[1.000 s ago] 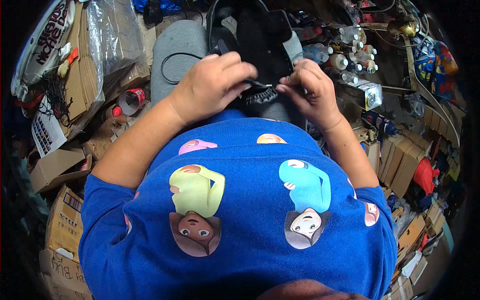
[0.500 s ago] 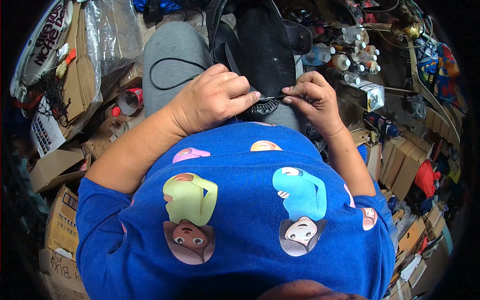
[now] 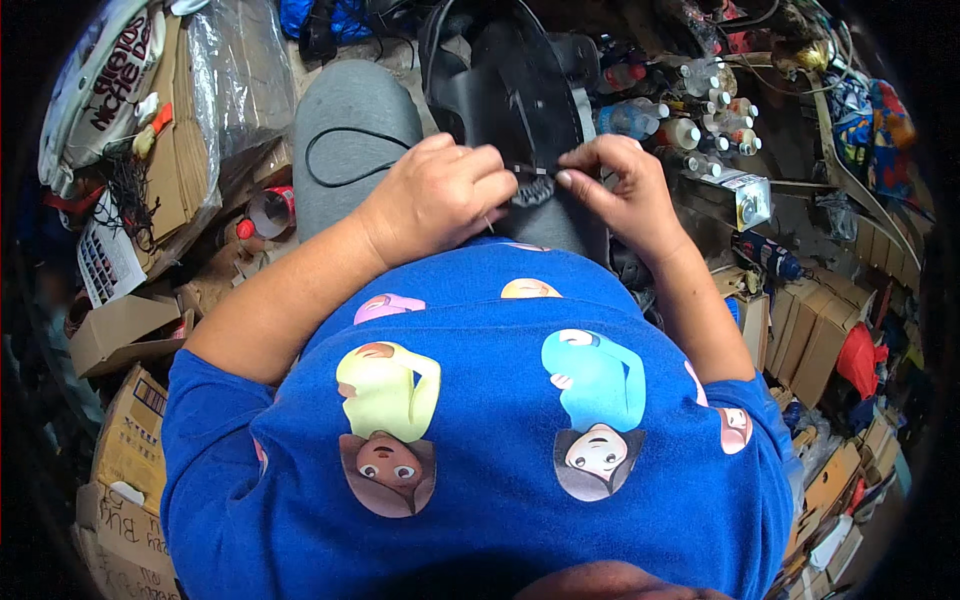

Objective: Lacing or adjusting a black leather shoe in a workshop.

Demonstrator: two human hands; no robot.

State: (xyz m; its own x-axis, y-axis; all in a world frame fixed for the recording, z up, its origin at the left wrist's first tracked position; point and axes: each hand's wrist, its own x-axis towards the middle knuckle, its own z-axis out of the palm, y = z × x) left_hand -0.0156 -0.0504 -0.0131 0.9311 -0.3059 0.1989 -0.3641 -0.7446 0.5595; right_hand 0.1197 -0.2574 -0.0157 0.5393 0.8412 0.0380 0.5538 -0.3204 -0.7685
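Note:
Across my lap lies a black leather-like item [image 3: 500,110] with a raised edge, a side flap and an open inner face; its exact kind is unclear. My left hand [image 3: 440,195] is closed at its near edge, fingers curled, and a thin pointed piece [image 3: 490,226] sticks out below them. What else it grips is hidden. Beside a gathered, ridged black strip [image 3: 533,191], my right hand [image 3: 620,185] has thumb and forefinger close together at the item's near right edge. A thin black cord [image 3: 312,160] loops over my left knee, toward my left hand.
Several plastic bottles [image 3: 680,133] and a metal can [image 3: 738,197] stand at the right. Flattened cardboard [image 3: 172,140], clear plastic sheeting [image 3: 245,80] and an open carton [image 3: 125,335] crowd the left. More cardboard boxes [image 3: 815,325] lie at the lower right.
The black item has tilted, and its inner face catches more light. The thin shiny piece between my fingertips no longer shows there; a pointed piece now shows below my left hand.

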